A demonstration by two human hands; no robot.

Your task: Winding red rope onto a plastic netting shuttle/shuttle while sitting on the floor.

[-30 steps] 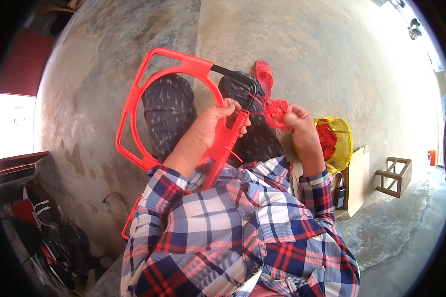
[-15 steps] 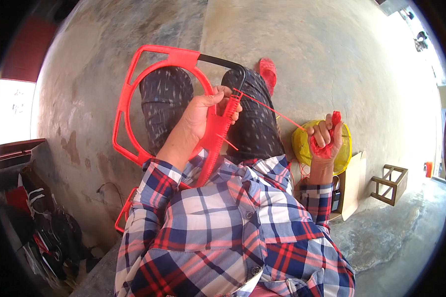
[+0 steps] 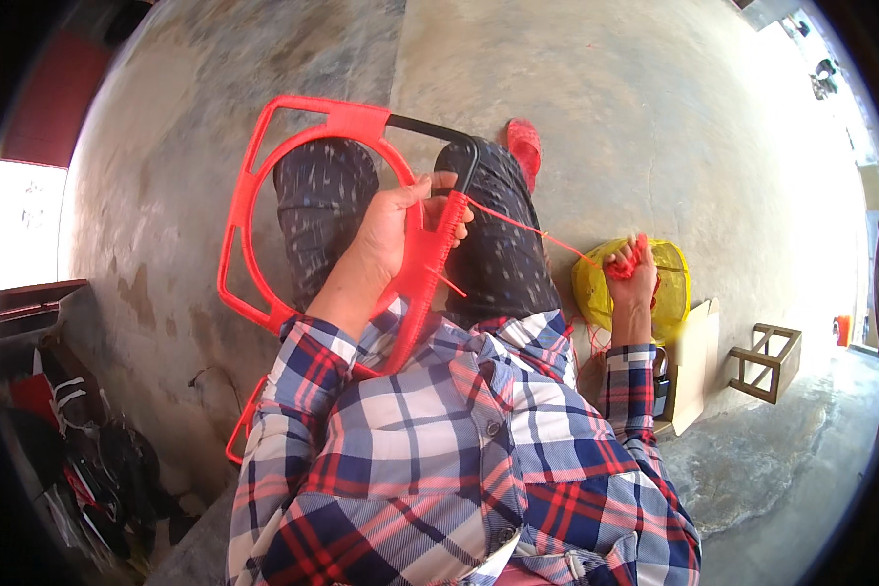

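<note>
My left hand (image 3: 393, 230) grips a frame (image 3: 358, 121) that rests across my lap, its fingers closed around the right side bar. Red cord covers most of the frame, which has a round ring inside an angular outer rim. At its upper right corner a black bar (image 3: 438, 130) is bare. A strand of red cord (image 3: 527, 227) runs from the end of the wrapping, sagging a little, to my right hand (image 3: 635, 283). That hand is closed on a bunched hank of the same cord (image 3: 627, 264). A short loose cord end (image 3: 449, 282) sticks out below my left hand.
Beyond my right forearm sits a round yellow container (image 3: 593, 291), with loose red cord beside it. A cardboard piece (image 3: 695, 376) and a small wooden stool (image 3: 776, 361) stand farther right. A red shoe (image 3: 523, 148) shows past my knee. Dark clutter (image 3: 98, 449) fills the lower left.
My right hand has turned and shifted slightly, and the cord from the frame now sags where it was taut. At the corner, the cord loop around the bar has come down against the wrapping.
</note>
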